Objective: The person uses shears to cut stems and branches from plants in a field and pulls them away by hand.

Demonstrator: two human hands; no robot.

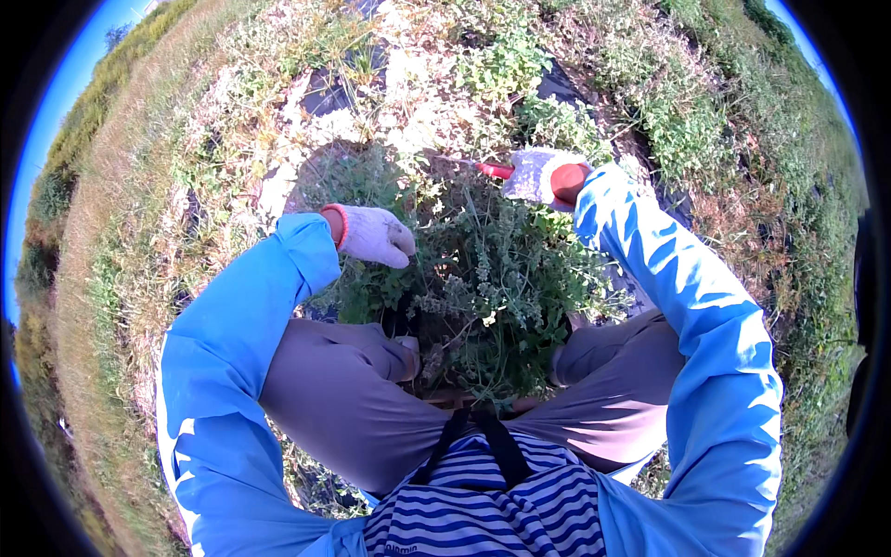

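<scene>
My left hand [376, 237], in a white knit glove with a soiled fingertip area, is above the left side of a leafy green plant clump [487, 257]. Its fingers curl downward, and whether they pinch any stem is hidden. Farther out and to the right, my right hand [536, 177] wears a matching glove. It is closed around the red handle [494, 170] of a hand tool. A thin part of that tool points left over the foliage, blurred among the stems. The clump lies in shade between my legs, with pale flower spikes on it.
My knees in grey-brown trousers [348, 390] flank the clump. Dark ground sheet [327, 94] shows through dry, pale plant litter [431, 90] ahead. More green plants [501, 66] grow beyond, and tall dry grass [118, 209] stands on the left. Black straps [505, 449] hang at my waist.
</scene>
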